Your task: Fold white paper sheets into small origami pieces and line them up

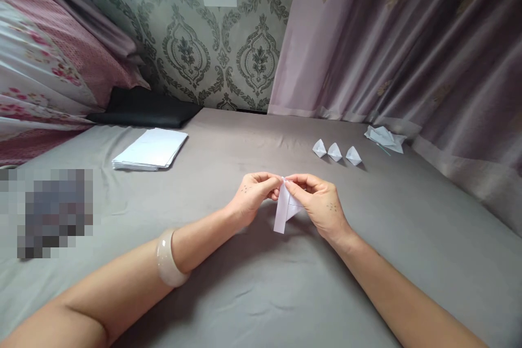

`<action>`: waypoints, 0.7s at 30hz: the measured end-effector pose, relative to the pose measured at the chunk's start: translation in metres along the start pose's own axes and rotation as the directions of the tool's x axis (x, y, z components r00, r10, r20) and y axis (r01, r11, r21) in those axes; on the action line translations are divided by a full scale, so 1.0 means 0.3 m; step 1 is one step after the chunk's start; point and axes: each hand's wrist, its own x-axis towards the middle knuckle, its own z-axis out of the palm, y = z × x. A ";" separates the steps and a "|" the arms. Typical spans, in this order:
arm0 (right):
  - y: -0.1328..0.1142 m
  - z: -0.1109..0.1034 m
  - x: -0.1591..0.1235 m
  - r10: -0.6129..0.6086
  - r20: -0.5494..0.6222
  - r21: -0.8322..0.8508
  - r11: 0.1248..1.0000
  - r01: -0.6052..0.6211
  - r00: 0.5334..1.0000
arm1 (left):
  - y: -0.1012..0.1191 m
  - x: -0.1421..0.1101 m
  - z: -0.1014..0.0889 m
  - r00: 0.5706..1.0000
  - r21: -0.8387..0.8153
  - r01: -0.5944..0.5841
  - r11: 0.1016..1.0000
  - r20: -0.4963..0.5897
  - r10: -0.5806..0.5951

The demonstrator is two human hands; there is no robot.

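Observation:
A partly folded white sheet of paper [281,212] is held up between my two hands over the grey sheet. My left hand [258,194] pinches its top edge from the left, thumb and fingers pressed together. From the right, my right hand [320,199] grips the same top edge with thumb and forefinger. One long flat strip of the paper hangs down, with a triangular flap beside it, partly hidden by my right hand. Beyond my right hand stand three small folded paper shapes [335,152], like little boats, in a row.
A stack of white paper [150,149] lies at the left back, before a black folded item [149,107]. Loose crumpled papers [385,138] with a thin pale stick rest at the right back. Curtains [367,38] hang along the right side. A blurred patch covers something at left.

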 end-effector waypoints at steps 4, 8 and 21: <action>0.012 0.001 -0.005 -0.108 -0.026 -0.121 0.987 0.104 0.994 | -0.009 0.008 -0.007 0.999 0.045 -0.022 0.999 -0.022 0.023; 0.022 0.006 -0.010 -0.269 -0.025 -0.233 0.938 0.256 0.963 | -0.017 0.014 -0.012 0.999 0.058 -0.026 0.998 -0.033 0.028; 0.041 0.009 -0.048 -0.653 0.217 -0.718 0.396 0.571 0.726 | -0.034 0.019 -0.023 0.998 -0.042 -0.007 0.999 0.056 0.009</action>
